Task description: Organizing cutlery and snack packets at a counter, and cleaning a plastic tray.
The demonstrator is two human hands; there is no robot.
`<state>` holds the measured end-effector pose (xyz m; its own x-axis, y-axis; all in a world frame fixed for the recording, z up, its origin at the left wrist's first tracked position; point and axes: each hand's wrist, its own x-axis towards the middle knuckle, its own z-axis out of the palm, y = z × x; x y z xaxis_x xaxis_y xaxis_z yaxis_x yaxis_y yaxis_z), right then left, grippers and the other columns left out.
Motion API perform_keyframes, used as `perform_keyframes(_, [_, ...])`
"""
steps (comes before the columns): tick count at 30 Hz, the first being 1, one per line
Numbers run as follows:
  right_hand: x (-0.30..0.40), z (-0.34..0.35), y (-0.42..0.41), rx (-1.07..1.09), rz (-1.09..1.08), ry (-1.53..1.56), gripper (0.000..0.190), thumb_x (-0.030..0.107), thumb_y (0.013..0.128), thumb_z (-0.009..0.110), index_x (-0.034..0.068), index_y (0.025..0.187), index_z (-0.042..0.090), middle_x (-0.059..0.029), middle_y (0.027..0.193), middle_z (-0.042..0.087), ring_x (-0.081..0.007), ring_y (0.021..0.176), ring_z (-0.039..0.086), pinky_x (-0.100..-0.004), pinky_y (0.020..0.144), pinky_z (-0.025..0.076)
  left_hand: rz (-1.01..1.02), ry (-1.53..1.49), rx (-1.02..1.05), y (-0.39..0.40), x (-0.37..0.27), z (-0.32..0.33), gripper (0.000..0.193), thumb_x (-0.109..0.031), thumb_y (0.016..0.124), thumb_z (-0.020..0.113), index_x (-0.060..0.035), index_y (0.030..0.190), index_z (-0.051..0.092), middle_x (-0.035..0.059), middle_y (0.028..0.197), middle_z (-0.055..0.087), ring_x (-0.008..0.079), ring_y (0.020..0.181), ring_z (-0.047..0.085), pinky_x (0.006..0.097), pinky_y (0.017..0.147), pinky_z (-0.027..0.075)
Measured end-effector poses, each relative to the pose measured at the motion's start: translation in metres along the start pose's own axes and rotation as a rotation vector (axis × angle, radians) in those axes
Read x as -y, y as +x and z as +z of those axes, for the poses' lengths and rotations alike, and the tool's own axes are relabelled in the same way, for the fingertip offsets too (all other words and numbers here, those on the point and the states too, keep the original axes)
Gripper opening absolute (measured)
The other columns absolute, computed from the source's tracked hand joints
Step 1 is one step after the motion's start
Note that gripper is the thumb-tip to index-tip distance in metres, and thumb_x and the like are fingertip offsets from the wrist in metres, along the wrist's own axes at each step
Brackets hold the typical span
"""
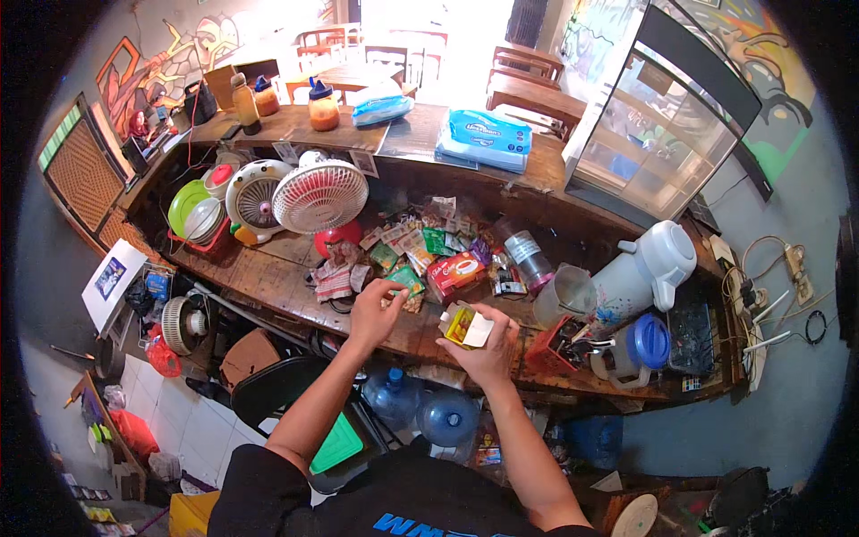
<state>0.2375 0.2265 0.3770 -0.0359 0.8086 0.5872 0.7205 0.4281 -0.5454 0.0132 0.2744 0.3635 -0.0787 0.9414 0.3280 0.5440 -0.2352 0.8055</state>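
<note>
My right hand (488, 349) holds a small opened cardboard box (467, 326) with a white flap raised and yellow packets inside. To its left, my left hand (379, 310) is raised over the counter's front edge, thumb and fingertips close together; whether something small is between them cannot be told. Just beyond the left fingers lies a green sachet (407, 280). A red tea box (458, 274) rests behind the held box, beside a heap of mixed sachets (419, 245). A striped cloth (333, 280) lies left of the heap.
On the wooden counter (275, 280) stand two fans (321, 197), a basket of bowls (205, 231), a clear jar (528, 258), a plastic jug (562, 293), a floral vacuum flask (641, 275), a red utensil holder (554, 346) and a blue-lidded pitcher (641, 349). Water bottles (448, 417) stand below.
</note>
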Motion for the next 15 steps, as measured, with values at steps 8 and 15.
perform_keyframes(8, [-0.012,-0.004,-0.010,-0.048,0.114,-0.010,0.085,0.039,0.060,0.092,0.014,0.126,0.045,-0.0031,0.119,0.061,-0.0317,0.109,0.050,-0.0469,0.097,0.037,-0.093,0.232,0.056,0.064,0.086,0.048,0.038,-0.033,0.087,0.070,-0.0063,0.113,0.065,0.0149,0.106,0.070,0.0328,0.093,0.068,0.0431,0.081,0.053])
perform_keyframes(15, [-0.018,-0.008,-0.009,-0.033,0.106,0.021,0.086,0.039,0.064,0.090,0.013,0.131,0.042,-0.0037,0.120,0.066,-0.0317,0.109,0.052,-0.0464,0.097,0.037,-0.604,0.192,0.084,0.115,0.098,0.092,0.058,-0.054,0.080,0.071,-0.0050,0.111,0.069,0.0190,0.110,0.071,0.0355,0.105,0.067,0.0436,0.089,0.052])
